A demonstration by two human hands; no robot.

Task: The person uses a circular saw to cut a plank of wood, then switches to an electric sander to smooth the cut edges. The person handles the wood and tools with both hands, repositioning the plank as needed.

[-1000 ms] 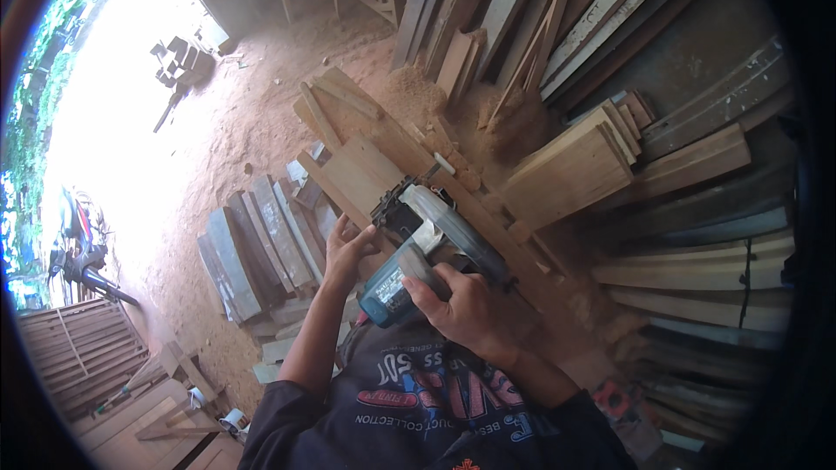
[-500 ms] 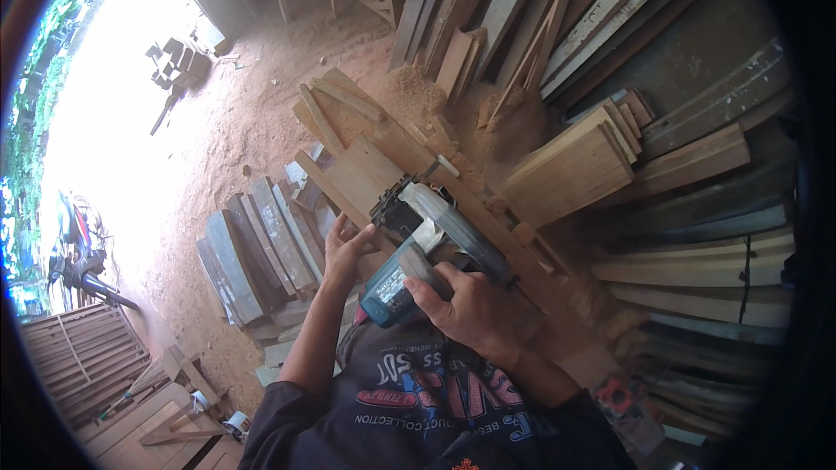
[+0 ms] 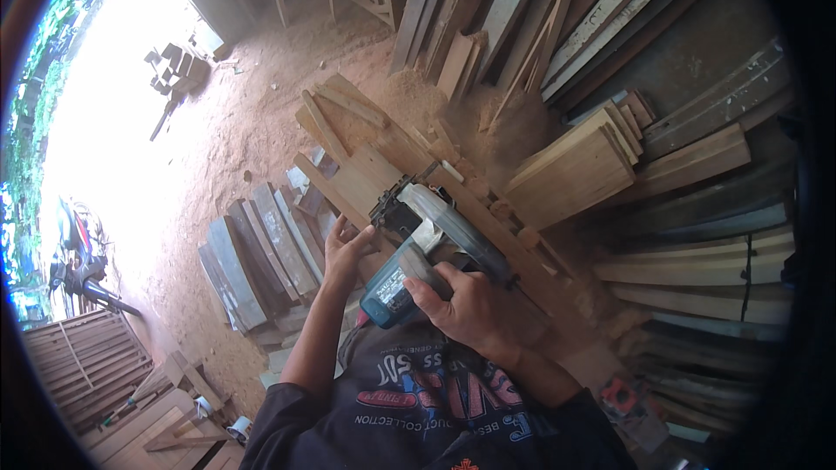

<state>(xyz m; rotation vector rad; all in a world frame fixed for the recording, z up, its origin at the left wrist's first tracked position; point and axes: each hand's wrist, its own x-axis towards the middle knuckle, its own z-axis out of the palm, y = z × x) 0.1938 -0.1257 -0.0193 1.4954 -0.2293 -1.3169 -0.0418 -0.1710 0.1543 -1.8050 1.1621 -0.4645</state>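
Note:
A teal and grey circular saw (image 3: 466, 235) rests on a light wooden board (image 3: 367, 170) lying on a plank bench. My right hand (image 3: 461, 305) is closed round the saw's rear handle. My left hand (image 3: 347, 252) is at the board's left edge, thumb on top beside the saw's base plate and fingers along the side. Its fingertips are partly hidden. A narrow wooden strip (image 3: 331, 187) runs along the board's left side. The blade is hidden under its guard.
Stacked planks (image 3: 570, 170) stand to the right of the bench, with more long timber (image 3: 697, 265) beyond. Weathered boards (image 3: 261, 244) lie to the left. Sawdust (image 3: 261, 113) covers the ground. Off-cuts (image 3: 178, 70) and a motorbike (image 3: 83, 261) are farther left. Boards lean at the back.
The saw and both hands keep nearly the same place. The view has shifted very slightly.

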